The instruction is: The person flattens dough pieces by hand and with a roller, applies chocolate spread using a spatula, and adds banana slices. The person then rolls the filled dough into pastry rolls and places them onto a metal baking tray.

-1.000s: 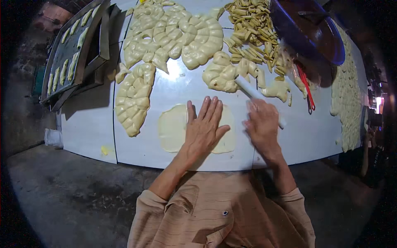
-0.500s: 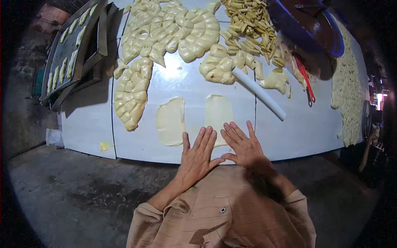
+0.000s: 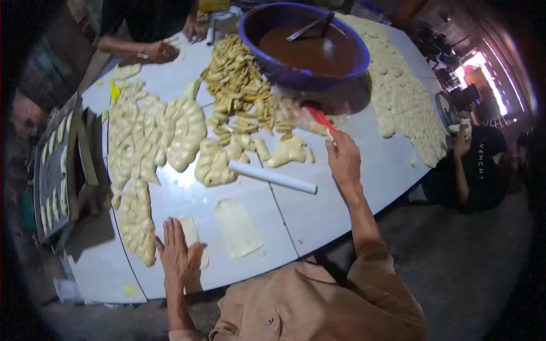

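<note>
My right hand [image 3: 344, 156] reaches far over the table, its thumb and fingers closed around the end of a red-handled utensil [image 3: 320, 116], whose far end lies in a pale smear beside the basin. Fingers straight, my left hand [image 3: 176, 250] is flat at the left edge of a thin rolled dough sheet [image 3: 192, 230], partly covering it. A second dough sheet [image 3: 238, 227] lies just to the right. Beyond the sheets rests a white rolling rod [image 3: 273, 177], next to a lump of portioned dough [image 3: 217, 165].
A large purple basin [image 3: 304, 79] of brown filling holds a utensil. Beside it are heaped yellowish-brown strips [image 3: 239, 85]. Dough portions [image 3: 136, 136] spread leftward, more dough [image 3: 401, 91] rightward. Trays [image 3: 56, 165] of filled rolls stand left. Other people's hands [image 3: 161, 51] work at the far side.
My view has turned rightward and up. My right hand has left the near dough sheet and taken the red-handled utensil. My left hand has shifted to the left sheet.
</note>
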### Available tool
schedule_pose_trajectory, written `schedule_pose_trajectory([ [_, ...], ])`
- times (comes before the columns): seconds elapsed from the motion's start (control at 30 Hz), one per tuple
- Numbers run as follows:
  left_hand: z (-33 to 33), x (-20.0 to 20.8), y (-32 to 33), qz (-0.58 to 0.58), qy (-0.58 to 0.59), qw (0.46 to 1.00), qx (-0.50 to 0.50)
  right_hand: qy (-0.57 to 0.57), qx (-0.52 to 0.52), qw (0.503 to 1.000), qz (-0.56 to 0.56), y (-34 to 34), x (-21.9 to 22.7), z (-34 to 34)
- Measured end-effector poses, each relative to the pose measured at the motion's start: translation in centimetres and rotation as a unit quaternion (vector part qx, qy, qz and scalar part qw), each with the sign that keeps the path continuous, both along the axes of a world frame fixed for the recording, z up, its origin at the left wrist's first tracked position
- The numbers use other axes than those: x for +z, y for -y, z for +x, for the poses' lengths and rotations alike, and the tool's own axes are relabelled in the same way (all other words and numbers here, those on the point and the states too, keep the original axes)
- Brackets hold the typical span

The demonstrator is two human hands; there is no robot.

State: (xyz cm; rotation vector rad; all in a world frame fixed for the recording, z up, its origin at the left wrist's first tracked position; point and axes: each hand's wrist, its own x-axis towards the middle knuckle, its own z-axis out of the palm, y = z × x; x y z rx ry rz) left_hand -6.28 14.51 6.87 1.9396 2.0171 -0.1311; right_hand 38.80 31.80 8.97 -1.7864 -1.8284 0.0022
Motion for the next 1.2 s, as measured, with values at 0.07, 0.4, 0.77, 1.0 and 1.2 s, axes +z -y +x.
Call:
schedule_pose_trajectory([
  [0.07,-0.9,-0.3,-0.1,-0.008,0.035,0.999,0.001,0.067,0.005,0.997,0.046,-2.8,-1.1,1.5],
  [0.4,-1.6,-1.0,1.3,0.044,0.043,0.998,0.026,0.079,-0.005,0.996,-0.036,-4.6,-0.8,1.4],
  [0.77,-0.2,-0.8,4.9,0.079,-0.08,0.947,0.301,-0.04,0.048,0.997,-0.039,-16.7,13.8,0.5],
  [1.0,1.2,-2.4,9.1,0.078,0.011,0.934,0.349,0.253,0.197,0.934,-0.158,-27.8,7.3,1.0],
  [1.2,2.9,-0.7,9.2,0.129,0.031,0.913,0.386,0.067,0.257,0.919,-0.291,-29.4,8.9,0.8],
])
